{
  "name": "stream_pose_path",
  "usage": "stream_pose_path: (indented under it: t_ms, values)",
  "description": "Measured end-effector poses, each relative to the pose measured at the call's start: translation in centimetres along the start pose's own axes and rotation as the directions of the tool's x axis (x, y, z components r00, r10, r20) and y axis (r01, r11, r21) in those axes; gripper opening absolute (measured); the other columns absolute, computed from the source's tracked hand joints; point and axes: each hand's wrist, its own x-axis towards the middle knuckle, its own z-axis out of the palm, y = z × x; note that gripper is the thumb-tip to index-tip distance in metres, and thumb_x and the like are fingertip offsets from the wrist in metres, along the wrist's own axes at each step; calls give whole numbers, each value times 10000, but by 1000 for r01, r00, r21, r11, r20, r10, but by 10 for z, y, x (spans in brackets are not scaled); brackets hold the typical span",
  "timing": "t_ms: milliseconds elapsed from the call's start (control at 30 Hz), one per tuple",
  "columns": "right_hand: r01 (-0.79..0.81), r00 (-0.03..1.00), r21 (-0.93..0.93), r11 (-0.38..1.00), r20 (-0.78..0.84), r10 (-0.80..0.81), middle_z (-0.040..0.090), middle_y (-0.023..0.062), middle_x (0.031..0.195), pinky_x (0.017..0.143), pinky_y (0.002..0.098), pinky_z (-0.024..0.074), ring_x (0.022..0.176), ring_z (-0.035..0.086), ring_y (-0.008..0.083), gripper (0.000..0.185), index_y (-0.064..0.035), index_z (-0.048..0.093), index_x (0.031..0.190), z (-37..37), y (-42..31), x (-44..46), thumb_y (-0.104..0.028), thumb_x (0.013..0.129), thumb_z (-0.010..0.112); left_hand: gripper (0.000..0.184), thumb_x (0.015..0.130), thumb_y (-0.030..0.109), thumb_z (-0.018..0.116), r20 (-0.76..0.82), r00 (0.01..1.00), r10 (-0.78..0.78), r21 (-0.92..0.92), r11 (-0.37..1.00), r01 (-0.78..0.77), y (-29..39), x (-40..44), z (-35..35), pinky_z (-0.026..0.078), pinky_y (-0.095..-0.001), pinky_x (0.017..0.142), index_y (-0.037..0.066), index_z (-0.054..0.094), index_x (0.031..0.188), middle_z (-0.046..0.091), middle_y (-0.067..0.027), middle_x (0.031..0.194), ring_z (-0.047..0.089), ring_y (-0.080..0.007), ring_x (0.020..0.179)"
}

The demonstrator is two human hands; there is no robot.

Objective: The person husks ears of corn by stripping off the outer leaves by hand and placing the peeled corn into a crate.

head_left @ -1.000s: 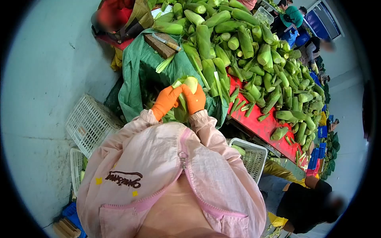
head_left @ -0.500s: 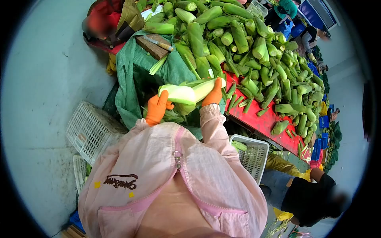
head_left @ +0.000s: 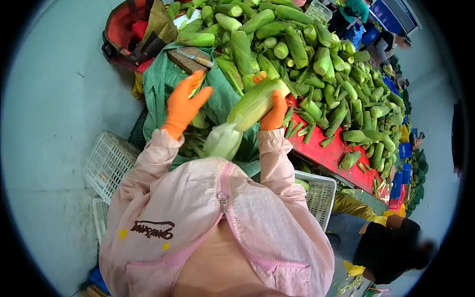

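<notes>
The right hand (head_left: 274, 111) held an ear of corn (head_left: 253, 105). The corn was tilted up in the air above the green cloth (head_left: 157, 84), with pale leaves (head_left: 222, 142) hanging at its low end. The left hand (head_left: 185, 104) was spread wide, near the corn but holding nothing. This looked like the step of pulling leaves off. The next move seemed to call for the right hand to hold tight while the left hand pinched the hanging leaves.
</notes>
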Motion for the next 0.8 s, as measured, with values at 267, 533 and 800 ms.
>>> stream_pose_path:
  t_ms: [267, 533, 800]
  values:
    - [-57, 981, 16, 998, 185, 53, 558, 189, 1293, 1011, 406, 414, 1145, 556, 283, 751, 62, 473, 1318, 40, -8, -13, -504, 842, 602, 352, 870, 274, 701, 248, 923, 295, 10, 952, -307, 34, 3, 51, 509, -331, 672, 1, 642, 1084, 648, -124, 885, 645, -252, 753]
    - [-58, 963, 8, 998, 264, 54, 558, 173, 1289, 990, 377, 411, 1132, 544, 257, 774, 62, 475, 1342, 37, -2, -16, -529, 850, 569, 251, 897, 212, 665, 170, 896, 411, 131, 891, -434, 19, -1, 53, 491, -335, 657, -7, 641, 1017, 636, -140, 835, 618, -253, 726]
    - [-139, 980, -120, 983, 125, 154, 529, 100, 1335, 1010, 331, 386, 1148, 527, 203, 759, -14, 395, 1435, 23, 12, -17, -516, 890, 563, 281, 969, 261, 581, 25, 977, -211, -432, 879, 201, 19, -12, 45, 458, -266, 730, -14, 638, 996, 627, -33, 854, 547, -118, 810]
